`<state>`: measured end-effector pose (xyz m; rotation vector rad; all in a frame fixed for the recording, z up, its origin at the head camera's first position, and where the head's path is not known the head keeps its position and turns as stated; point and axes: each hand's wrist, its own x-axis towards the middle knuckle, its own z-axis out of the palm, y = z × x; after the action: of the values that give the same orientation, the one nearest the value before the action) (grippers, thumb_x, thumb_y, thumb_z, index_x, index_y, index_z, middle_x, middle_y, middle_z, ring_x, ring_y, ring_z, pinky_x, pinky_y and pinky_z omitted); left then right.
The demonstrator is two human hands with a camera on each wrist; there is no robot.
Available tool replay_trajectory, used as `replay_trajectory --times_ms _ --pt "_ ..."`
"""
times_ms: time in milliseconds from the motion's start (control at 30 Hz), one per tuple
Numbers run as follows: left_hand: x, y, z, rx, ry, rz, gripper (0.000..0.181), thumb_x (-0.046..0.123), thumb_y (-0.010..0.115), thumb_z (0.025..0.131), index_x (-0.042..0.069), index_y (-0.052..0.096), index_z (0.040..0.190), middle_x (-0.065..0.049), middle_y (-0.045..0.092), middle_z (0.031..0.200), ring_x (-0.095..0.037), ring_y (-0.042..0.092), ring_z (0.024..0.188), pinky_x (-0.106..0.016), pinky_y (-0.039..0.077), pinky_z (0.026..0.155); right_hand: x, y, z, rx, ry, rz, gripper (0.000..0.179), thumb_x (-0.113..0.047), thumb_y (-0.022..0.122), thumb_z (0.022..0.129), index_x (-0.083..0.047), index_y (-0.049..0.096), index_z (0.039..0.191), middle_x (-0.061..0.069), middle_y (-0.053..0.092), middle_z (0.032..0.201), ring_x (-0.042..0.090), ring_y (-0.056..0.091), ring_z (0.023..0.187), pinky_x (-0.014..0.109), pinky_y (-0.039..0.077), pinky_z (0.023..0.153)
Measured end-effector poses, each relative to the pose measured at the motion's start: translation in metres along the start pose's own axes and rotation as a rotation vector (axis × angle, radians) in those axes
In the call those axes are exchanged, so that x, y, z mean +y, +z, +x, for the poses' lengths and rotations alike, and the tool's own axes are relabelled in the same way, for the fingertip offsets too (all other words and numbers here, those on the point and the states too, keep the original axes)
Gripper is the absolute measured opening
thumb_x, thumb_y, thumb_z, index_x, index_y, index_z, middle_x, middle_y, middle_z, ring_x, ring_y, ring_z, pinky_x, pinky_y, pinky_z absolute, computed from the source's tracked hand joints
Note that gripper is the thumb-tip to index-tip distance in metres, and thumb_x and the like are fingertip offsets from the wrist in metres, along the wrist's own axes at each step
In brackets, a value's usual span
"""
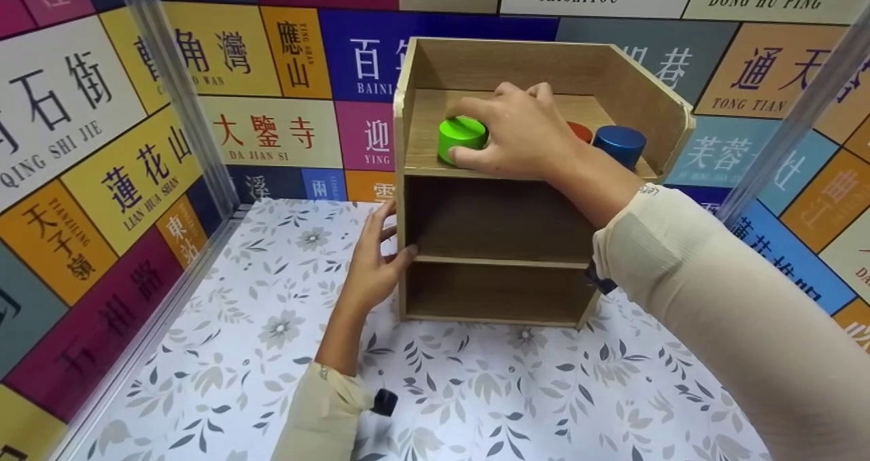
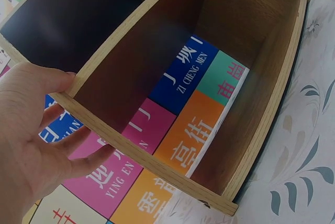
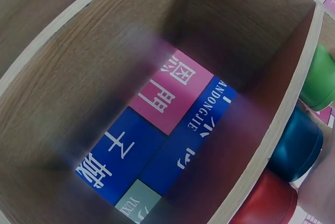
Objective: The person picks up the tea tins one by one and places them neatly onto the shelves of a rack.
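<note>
A small wooden shelf unit stands on the table, with an open top tier and two compartments below. My right hand reaches over the top tier and grips a bright green cylinder between thumb and fingers, at the tier's left end. Behind my right wrist a red cylinder shows only in part; a metallic blue cylinder is to its right. With the thumb at the front edge and the fingers along the outside, my left hand holds the unit's left side panel.
Beneath the unit lies a white tablecloth with grey leaves and flowers. Colourful sign-covered walls stand behind and at both sides, with clear upright edges at the corners. The top tier has a raised back and side panels.
</note>
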<state>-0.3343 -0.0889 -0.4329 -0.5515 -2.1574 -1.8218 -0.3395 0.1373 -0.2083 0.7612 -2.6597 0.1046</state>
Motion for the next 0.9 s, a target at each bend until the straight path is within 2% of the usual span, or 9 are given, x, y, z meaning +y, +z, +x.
replay_trajectory --times_ms 167,300,433,600,767,833,900 --pt "-0.007 0.000 0.002 -0.003 0.025 0.002 0.081 0.002 0.069 0.091 0.037 0.037 0.156 -0.001 0.041 0.155 -0.037 0.052 0.134 -0.058 0.056 0.097 0.004 -0.005 -0.002 -0.004 0.021 -0.002 0.063 -0.068 0.054 0.090 -0.034 0.055 0.143 0.005 0.071 0.117 0.031 0.051 0.124 0.061 0.033 0.100" --pt "-0.008 -0.003 0.002 -0.001 0.035 0.019 0.082 0.003 0.069 0.090 0.041 0.037 0.155 0.001 0.042 0.154 -0.037 0.053 0.134 -0.055 0.057 0.096 0.013 -0.019 -0.010 0.059 0.034 0.018 0.061 -0.066 0.051 0.093 -0.035 0.053 0.146 0.003 0.070 0.116 0.029 0.051 0.125 0.062 0.032 0.104" --pt "-0.006 -0.008 0.000 0.005 0.041 0.072 0.083 0.005 0.069 0.090 0.042 0.036 0.156 0.001 0.042 0.153 -0.036 0.054 0.133 -0.053 0.058 0.095 0.023 -0.033 -0.033 0.240 0.050 0.058 0.054 -0.058 0.052 0.097 -0.033 0.055 0.144 0.003 0.071 0.123 0.028 0.052 0.125 0.060 0.031 0.106" --pt "-0.005 -0.017 -0.005 0.005 0.043 0.154 0.079 0.016 0.072 0.092 0.042 0.034 0.157 -0.001 0.043 0.153 -0.036 0.055 0.133 -0.059 0.055 0.097 0.034 -0.039 -0.074 0.490 0.082 0.087 0.049 -0.046 0.055 0.097 -0.024 0.059 0.141 0.006 0.072 0.122 0.029 0.053 0.121 0.056 0.033 0.101" --pt "-0.003 -0.031 -0.010 0.019 0.089 0.209 0.062 0.034 0.063 0.100 0.036 0.037 0.157 -0.002 0.045 0.153 -0.034 0.055 0.134 -0.057 0.055 0.099 0.044 -0.027 -0.115 0.627 0.132 0.071 0.046 -0.037 0.058 0.096 -0.019 0.061 0.138 0.009 0.072 0.121 0.032 0.055 0.118 0.052 0.036 0.098" --pt "-0.003 -0.037 -0.012 0.043 0.116 0.241 0.055 0.036 0.058 0.103 0.032 0.041 0.156 -0.003 0.047 0.152 -0.030 0.055 0.134 -0.052 0.056 0.100 0.048 -0.019 -0.132 0.675 0.167 0.080 0.046 -0.034 0.057 0.096 -0.017 0.061 0.139 0.010 0.071 0.123 0.033 0.055 0.118 0.050 0.037 0.099" --pt "-0.002 -0.043 -0.012 0.068 0.140 0.295 0.050 0.033 0.054 0.106 0.027 0.045 0.154 -0.004 0.050 0.150 -0.027 0.052 0.136 -0.050 0.051 0.107 0.052 -0.010 -0.148 0.724 0.216 0.105 0.046 -0.031 0.055 0.097 -0.014 0.060 0.139 0.012 0.070 0.125 0.035 0.054 0.120 0.049 0.038 0.102"
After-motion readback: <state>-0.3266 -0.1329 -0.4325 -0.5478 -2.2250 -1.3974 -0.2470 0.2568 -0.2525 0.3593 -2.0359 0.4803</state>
